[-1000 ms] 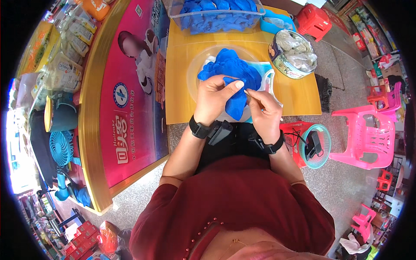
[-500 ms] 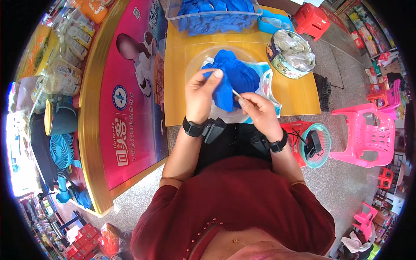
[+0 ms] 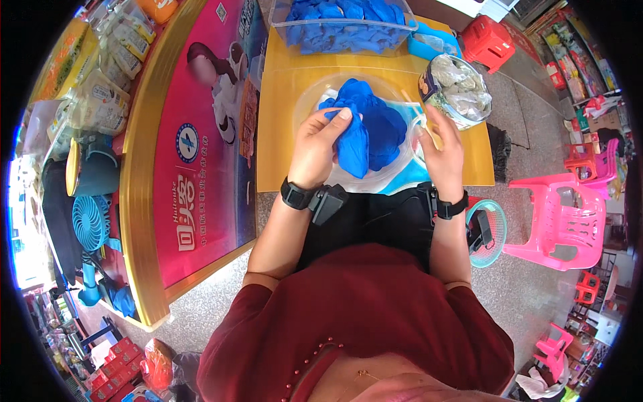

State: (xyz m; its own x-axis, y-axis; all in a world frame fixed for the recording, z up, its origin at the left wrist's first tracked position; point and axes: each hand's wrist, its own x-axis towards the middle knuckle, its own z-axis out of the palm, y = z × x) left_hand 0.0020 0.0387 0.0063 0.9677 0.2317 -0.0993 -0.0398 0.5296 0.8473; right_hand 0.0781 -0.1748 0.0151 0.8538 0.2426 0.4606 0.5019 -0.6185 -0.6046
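My left hand [image 3: 320,144] grips a blue fabric piece [image 3: 351,144] with thumb over fingers. Behind it lies a heap of similar blue pieces [image 3: 378,124] in a clear round basin [image 3: 313,92], over a light-blue-and-white item [image 3: 408,175] partly hidden by the pile. My right hand [image 3: 439,144] is at the basin's right side, fingers apart and partly curled, beside the white edge of that item; I make out nothing held in it. The basin stands on a yellow board [image 3: 284,80].
A clear tub [image 3: 341,23] of blue pieces, a blue container [image 3: 429,43] and a round tin [image 3: 455,90] of bags stand on the board. Left is a pink-topped counter [image 3: 174,221] with goods; right are a pink chair [image 3: 562,221], red stool [image 3: 487,41] and mesh basket [image 3: 489,238].
My right hand has left the blue piece, where it held a thin stick half a second ago, and moved up and right. My left hand still holds the piece, which has shifted slightly.
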